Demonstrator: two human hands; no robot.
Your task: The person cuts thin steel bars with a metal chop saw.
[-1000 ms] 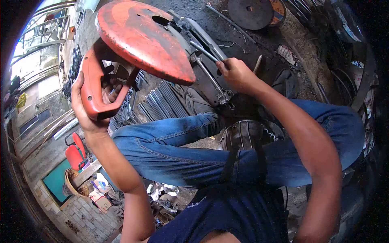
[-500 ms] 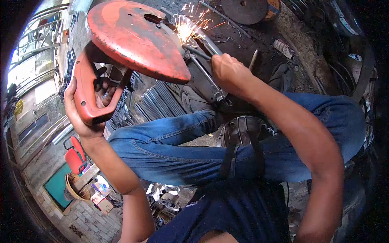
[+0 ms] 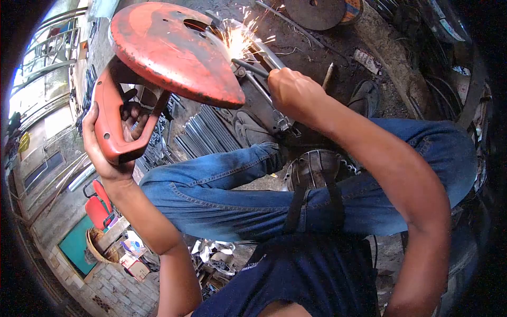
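An orange-red cut-off saw point(image 3: 174, 58) with a scuffed, rounded blade guard fills the upper left. My left hand point(image 3: 96, 145) is wrapped round its loop handle point(image 3: 110, 119), the blackened fingers showing through the opening. Bright sparks point(image 3: 237, 42) spray from beyond the guard's right edge, where the guard hides the contact with the disc. My right hand point(image 3: 296, 90) is closed on a dark, thin metal rod point(image 3: 252, 67), whose far end points into the sparks. Just beyond it lies the saw's metal base and vise point(image 3: 266, 55).
Bundled metal tubes point(image 3: 208, 129) lie on the floor below the saw. A round dark disc point(image 3: 315, 11) sits at the top, near a long timber point(image 3: 391, 58). My sandalled feet point(image 3: 248, 128) and bent knees are close under the work. A red chair point(image 3: 97, 211) stands at left.
The saw and both hands appear slightly further left in view, along with the background. The spark spray has changed shape. Both hands keep their grips.
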